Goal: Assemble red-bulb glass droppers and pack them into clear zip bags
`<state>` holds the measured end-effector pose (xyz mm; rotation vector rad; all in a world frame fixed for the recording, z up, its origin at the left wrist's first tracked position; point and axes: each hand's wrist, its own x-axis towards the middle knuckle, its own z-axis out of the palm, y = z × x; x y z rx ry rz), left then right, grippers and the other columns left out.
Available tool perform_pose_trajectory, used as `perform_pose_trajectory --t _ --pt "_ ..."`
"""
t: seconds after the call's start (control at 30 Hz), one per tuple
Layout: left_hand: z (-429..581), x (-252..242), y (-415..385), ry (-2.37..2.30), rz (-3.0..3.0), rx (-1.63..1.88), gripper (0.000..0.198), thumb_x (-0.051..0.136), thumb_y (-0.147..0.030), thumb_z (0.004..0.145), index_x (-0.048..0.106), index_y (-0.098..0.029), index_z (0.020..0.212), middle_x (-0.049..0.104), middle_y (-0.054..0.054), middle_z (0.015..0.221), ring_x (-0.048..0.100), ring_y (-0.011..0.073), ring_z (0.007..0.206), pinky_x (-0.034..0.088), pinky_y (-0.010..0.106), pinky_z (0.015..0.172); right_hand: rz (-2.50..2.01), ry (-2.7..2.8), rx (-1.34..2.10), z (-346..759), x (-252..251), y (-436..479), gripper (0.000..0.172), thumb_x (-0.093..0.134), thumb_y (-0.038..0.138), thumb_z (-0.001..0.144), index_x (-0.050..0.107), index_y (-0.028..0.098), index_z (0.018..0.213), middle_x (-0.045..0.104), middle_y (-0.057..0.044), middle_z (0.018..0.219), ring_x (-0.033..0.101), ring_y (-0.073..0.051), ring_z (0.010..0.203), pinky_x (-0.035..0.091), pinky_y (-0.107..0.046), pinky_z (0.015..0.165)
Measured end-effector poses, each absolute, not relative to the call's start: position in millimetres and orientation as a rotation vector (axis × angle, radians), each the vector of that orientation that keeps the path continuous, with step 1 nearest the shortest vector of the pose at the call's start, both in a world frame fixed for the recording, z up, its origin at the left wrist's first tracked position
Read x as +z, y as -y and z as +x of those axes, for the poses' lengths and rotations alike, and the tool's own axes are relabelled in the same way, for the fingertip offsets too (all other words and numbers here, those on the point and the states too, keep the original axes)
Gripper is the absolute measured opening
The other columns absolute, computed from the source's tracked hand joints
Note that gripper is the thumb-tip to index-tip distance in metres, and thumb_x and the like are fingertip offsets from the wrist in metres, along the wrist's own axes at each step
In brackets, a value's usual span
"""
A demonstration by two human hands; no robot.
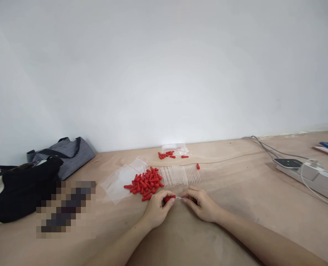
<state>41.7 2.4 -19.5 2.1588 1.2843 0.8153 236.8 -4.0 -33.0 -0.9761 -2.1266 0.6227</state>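
Observation:
My left hand (pixel 158 209) pinches a red rubber dropper bulb (pixel 169 198) between thumb and fingers. A thin clear dropper tube (pixel 179 198) runs from the bulb's mouth to the fingertips of my right hand (pixel 201 205), which are closed on it. How far the tube sits in the bulb cannot be made out. Just beyond my left hand lies a pile of loose red bulbs (pixel 145 181). Beside it, several clear tubes (pixel 179 176) lie side by side in a row. At the row's right end, one tube carries a red bulb (pixel 198 166).
Clear plastic bags (pixel 116 181) lie left of the pile. Farther back are more red bulbs (pixel 166 154), tubes and another bag (pixel 173 147). Fabric bags (pixel 22 192) and a pixelated dark object (pixel 66 208) occupy the left. A power strip (pixel 310 181) with cables stands right.

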Motion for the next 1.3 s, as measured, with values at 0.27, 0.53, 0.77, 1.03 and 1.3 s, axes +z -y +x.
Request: perform_pose_trajectory --t 0.27,0.53,0.77,1.03,1.3 --pt "40.9 -20.3 -1.4 -1.271 2.254 0.782 0.018 0.05 -0.024 0.077 0.065 -0.019 0.085 0.064 0.002 0.075 0.056 0.014 0.065 0.041 0.023 0.059 -0.991 2.13 0.576 236.1 -35.1 3.2 0.017 0.045 0.015 0.081 0.06 0.018 0.087 0.058 -0.004 0.081 0.054 -0.014 0.075 0.042 -0.024 0.065" --pt "41.0 -18.2 -0.5 -1.271 2.231 0.797 0.017 0.05 -0.024 0.077 0.065 -0.019 0.085 0.065 0.002 0.077 0.056 0.0145 0.068 0.043 0.024 0.064 -0.994 2.124 0.568 234.3 -34.4 4.2 0.017 0.045 0.015 0.081 0.061 0.018 0.085 0.058 -0.003 0.079 0.054 -0.013 0.075 0.042 -0.023 0.065" --pt "41.4 -16.0 0.7 -1.279 2.212 0.786 0.017 0.051 -0.021 0.075 0.066 -0.019 0.083 0.065 0.002 0.076 0.056 0.0145 0.067 0.043 0.024 0.065 -0.97 2.136 0.532 232.6 -35.9 6.9 0.017 0.044 0.013 0.081 0.059 0.018 0.086 0.057 -0.004 0.08 0.053 -0.014 0.076 0.041 -0.023 0.066" --pt "41.4 -17.9 1.1 -1.265 2.195 0.822 0.015 0.051 -0.021 0.076 0.065 -0.018 0.079 0.065 0.002 0.075 0.056 0.0136 0.067 0.043 0.023 0.063 -1.014 2.167 0.481 229.9 -37.4 7.8 0.02 0.041 0.013 0.082 0.06 0.018 0.086 0.057 -0.004 0.078 0.054 -0.015 0.077 0.04 -0.026 0.068" --pt "41.8 -21.9 2.5 -1.239 2.216 0.86 0.015 0.05 -0.021 0.077 0.065 -0.018 0.078 0.066 0.002 0.074 0.058 0.0143 0.068 0.042 0.023 0.063 -1.026 2.207 0.432 230.7 -38.7 6.7 0.022 0.039 0.014 0.083 0.06 0.019 0.087 0.058 -0.004 0.078 0.053 -0.016 0.077 0.038 -0.028 0.068"
